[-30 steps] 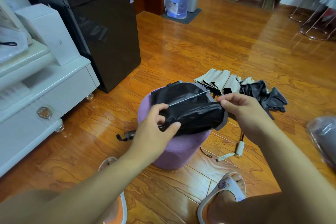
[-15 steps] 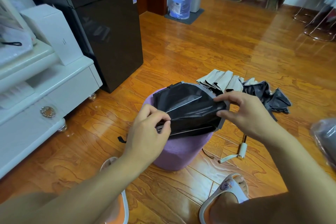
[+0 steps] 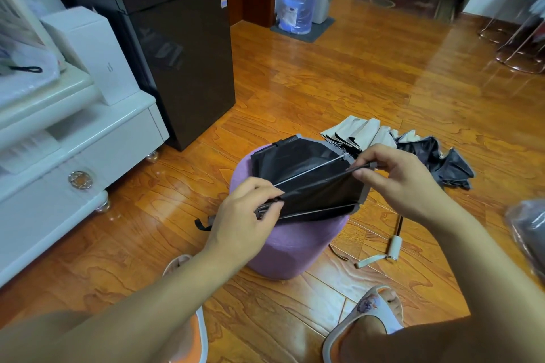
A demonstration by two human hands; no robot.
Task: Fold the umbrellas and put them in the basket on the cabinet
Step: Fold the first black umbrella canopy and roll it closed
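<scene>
Wooden floor (image 3: 339, 74), purple stool (image 3: 295, 247), both hands (image 3: 244, 215) (image 3: 398, 180) pinching black umbrella (image 3: 312, 186), white cabinet (image 3: 73, 162) left.

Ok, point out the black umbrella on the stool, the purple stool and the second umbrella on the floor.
black umbrella (image 3: 306, 183): head view, middle of its canopy fabric.
purple stool (image 3: 295, 247): head view, its front side wall.
second umbrella (image 3: 442, 156): head view, its dark crumpled canopy.

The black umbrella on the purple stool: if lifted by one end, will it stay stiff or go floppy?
The black umbrella probably stays stiff along its thin metal ribs, while the loose fabric likely sags. It seems light, since the left hand and right hand only pinch it.
</scene>
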